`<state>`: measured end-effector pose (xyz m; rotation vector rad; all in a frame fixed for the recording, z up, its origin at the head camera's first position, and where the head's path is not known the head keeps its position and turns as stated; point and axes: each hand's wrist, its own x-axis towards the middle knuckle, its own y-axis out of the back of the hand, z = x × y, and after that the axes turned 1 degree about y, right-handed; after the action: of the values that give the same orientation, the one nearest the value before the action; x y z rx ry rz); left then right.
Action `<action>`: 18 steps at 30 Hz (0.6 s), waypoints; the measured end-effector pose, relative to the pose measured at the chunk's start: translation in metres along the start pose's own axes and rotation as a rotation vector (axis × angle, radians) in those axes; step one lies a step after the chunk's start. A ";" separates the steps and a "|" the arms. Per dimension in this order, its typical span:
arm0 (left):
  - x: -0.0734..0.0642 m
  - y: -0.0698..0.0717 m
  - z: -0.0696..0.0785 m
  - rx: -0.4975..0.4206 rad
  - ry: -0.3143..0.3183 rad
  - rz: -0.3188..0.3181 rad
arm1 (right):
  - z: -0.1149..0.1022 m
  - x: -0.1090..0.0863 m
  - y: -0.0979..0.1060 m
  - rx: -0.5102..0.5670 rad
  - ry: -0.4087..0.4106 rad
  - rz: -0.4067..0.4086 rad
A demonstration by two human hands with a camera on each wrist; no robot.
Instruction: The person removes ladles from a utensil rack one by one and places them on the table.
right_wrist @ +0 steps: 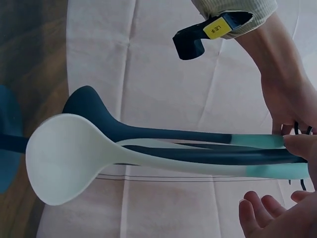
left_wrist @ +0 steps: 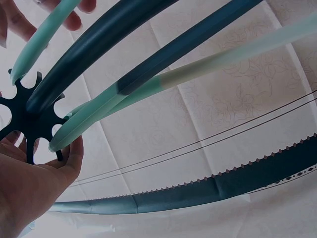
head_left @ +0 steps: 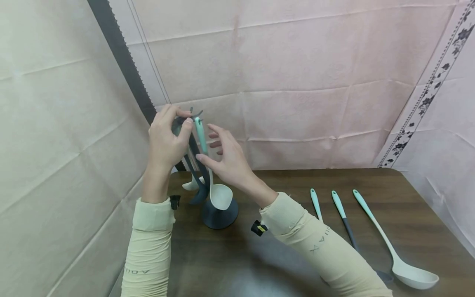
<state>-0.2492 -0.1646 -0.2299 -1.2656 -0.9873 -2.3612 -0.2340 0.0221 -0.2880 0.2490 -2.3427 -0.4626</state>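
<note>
A dark utensil stand [head_left: 219, 218] has a round base, a post and a hooked ring [left_wrist: 30, 118] on top. My left hand [head_left: 167, 136] grips the ring at its left side. A white ladle [head_left: 221, 197] with a mint handle hangs from a hook on the right. Beside that handle is my right hand [head_left: 230, 163], fingers spread and holding nothing; whether the thumb touches the handle, I cannot tell. A dark utensil [right_wrist: 91, 114] with a mint handle and another white-headed utensil [head_left: 190, 185], partly hidden, hang on the left side.
To the right on the brown table [head_left: 282, 181] lie a white ladle [head_left: 413, 275], a dark utensil with a mint handle [head_left: 338, 204], and another mint handle [head_left: 315, 202] partly hidden by my right sleeve. Pale cloth walls [head_left: 297, 103] stand behind and at the sides.
</note>
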 end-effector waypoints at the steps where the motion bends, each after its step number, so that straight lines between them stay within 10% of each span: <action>1: 0.000 0.000 0.000 -0.001 0.001 -0.003 | 0.001 0.001 -0.001 0.007 -0.004 -0.002; 18: 0.000 0.000 0.000 -0.008 -0.011 0.006 | 0.006 0.002 -0.013 0.042 -0.025 -0.025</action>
<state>-0.2491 -0.1650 -0.2299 -1.2844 -0.9765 -2.3582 -0.2391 0.0110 -0.2962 0.2945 -2.3785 -0.4315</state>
